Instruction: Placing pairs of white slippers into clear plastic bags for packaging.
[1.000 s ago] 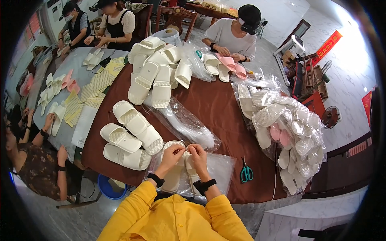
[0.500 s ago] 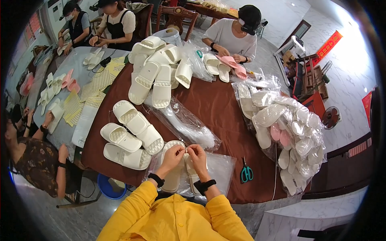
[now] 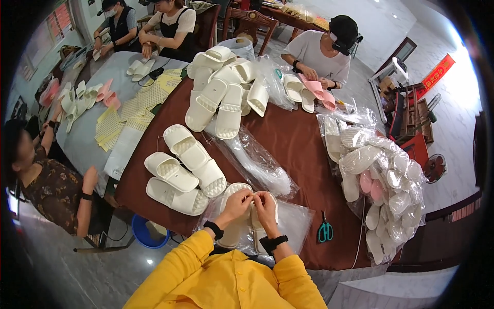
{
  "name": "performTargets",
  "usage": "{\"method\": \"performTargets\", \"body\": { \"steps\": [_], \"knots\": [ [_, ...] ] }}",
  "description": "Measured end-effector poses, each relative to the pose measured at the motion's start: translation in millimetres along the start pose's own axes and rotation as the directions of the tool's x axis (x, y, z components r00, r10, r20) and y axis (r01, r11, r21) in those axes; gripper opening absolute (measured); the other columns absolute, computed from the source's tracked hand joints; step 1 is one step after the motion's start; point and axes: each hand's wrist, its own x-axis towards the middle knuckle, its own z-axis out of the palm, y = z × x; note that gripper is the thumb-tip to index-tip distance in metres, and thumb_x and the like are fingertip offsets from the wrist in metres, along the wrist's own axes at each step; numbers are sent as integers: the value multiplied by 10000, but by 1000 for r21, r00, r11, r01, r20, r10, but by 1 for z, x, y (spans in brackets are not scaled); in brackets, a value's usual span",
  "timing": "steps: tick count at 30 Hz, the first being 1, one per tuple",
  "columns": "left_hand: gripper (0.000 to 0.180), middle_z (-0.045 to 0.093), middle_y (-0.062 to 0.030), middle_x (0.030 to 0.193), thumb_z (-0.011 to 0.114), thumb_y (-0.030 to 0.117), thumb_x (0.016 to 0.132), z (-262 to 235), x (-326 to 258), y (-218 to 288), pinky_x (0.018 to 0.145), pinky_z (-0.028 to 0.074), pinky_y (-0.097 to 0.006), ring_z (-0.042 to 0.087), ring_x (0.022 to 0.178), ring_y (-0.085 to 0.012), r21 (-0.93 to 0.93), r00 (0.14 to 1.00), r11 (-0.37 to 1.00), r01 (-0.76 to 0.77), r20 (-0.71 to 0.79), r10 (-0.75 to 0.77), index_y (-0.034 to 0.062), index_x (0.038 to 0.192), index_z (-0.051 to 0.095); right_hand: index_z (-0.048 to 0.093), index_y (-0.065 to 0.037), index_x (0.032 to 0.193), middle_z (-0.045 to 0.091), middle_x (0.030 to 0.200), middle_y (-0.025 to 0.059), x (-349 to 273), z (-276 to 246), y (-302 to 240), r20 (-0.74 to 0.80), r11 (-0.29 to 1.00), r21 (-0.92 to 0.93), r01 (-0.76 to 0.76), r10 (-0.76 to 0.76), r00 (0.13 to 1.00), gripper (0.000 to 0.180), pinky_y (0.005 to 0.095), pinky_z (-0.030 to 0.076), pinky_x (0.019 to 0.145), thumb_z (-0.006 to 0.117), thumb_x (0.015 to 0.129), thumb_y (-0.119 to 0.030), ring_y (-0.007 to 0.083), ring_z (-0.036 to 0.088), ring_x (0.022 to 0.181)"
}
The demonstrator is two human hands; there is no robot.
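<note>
A pair of white slippers (image 3: 232,234) lies on a clear plastic bag (image 3: 293,222) at the near edge of the brown table (image 3: 298,144). My left hand (image 3: 237,202) and my right hand (image 3: 266,204) meet over the slippers' upper ends, fingers pinched together on them. Both wrists carry black bands, and yellow sleeves cover my forearms. What the fingertips pinch is too small to tell.
Loose white slippers (image 3: 180,165) lie left of my hands, a bigger pile (image 3: 221,87) farther back. Bagged slippers (image 3: 381,180) heap up on the right. Teal scissors (image 3: 324,230) lie right of the bag. Several other people sit around the tables; a blue bucket (image 3: 144,232) stands on the floor.
</note>
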Motion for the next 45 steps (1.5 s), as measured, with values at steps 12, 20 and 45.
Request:
{"method": "performTargets", "body": {
  "steps": [12, 20, 45],
  "knots": [
    [122, 603, -39, 772, 632, 133, 905, -40, -5, 67, 631, 449, -260, 536, 687, -101, -107, 994, 990, 93, 70, -86, 15, 933, 623, 622, -44, 1133, 640, 1071, 30, -13, -81, -39, 2, 922, 369, -117, 125, 992, 209, 259, 502, 840, 542, 1012, -194, 120, 614, 1008],
    [145, 533, 51, 893, 605, 197, 973, -199, -9, 97, 642, 390, -195, 477, 769, -21, -208, 872, 975, 82, -458, -171, 97, 1077, 596, 644, -39, 1092, 655, 1065, 20, -54, -178, -23, -200, 923, 356, -144, 226, 953, 187, 232, 482, 844, 550, 1008, -177, 91, 609, 964],
    [252, 664, -112, 1156, 556, 124, 970, -55, -88, 100, 932, 464, -335, 613, 1087, -242, 275, 892, 932, 234, 320, -319, 35, 1191, 636, 394, -17, 1438, 350, 1518, 120, 7, -385, 136, -549, 588, 801, 113, 643, 534, 482, 485, 227, 1166, 480, 1016, -233, 296, 245, 1453]
  ]
}}
